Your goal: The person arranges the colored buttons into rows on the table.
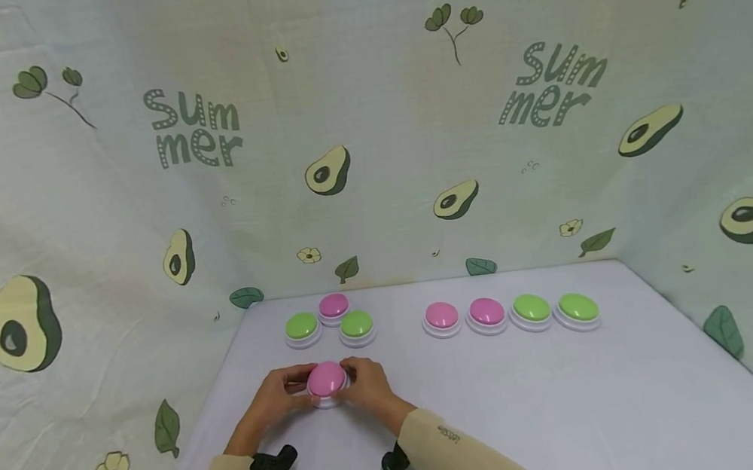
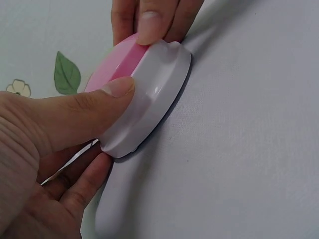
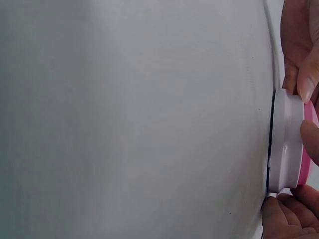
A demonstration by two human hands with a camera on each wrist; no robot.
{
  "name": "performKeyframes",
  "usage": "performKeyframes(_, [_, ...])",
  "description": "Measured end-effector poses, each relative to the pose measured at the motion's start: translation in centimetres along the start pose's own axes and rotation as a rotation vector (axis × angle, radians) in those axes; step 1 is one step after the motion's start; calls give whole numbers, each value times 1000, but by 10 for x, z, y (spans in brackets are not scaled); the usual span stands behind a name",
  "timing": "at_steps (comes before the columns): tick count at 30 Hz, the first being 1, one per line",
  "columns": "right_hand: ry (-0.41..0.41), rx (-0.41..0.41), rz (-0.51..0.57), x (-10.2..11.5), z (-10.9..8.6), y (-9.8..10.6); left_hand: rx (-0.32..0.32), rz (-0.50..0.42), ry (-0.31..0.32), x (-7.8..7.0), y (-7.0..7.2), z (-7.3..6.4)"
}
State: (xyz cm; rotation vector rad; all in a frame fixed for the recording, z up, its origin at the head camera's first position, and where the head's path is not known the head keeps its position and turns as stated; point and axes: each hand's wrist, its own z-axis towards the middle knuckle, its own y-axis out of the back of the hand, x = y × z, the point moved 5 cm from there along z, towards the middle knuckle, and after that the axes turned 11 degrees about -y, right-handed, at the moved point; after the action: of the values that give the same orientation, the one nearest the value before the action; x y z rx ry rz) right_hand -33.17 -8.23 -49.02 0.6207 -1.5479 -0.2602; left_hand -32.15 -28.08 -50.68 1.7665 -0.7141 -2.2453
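Note:
Between both hands is a round push button with a glossy pink dome and a white base. The left hand grips its left side, with the thumb over the rim and the fingers at the lower edge. On the opposite side the right hand holds it, thumb toward the front. In the right wrist view, the white base is at the table surface; I cannot tell whether it is slightly raised. Just behind stand a green button, another green button and a pink button.
Farther right, a row holds a pink button, a second pink button, a green button and another green button. All stand on a white table. A cloth printed with avocados hangs behind and along the sides.

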Motion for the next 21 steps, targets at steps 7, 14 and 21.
performKeyframes(7, [20, -40, -26, -6, -4, 4, -13, -10, -5, -5, -11, -1])
performKeyframes(14, [23, -42, 48, -17, -9, 16, -6, -52, -12, -11, -26, 2])
performKeyframes(21, [-10, -28, 103, -30, -16, 38, -4, -88, -51, -27, -48, 11])
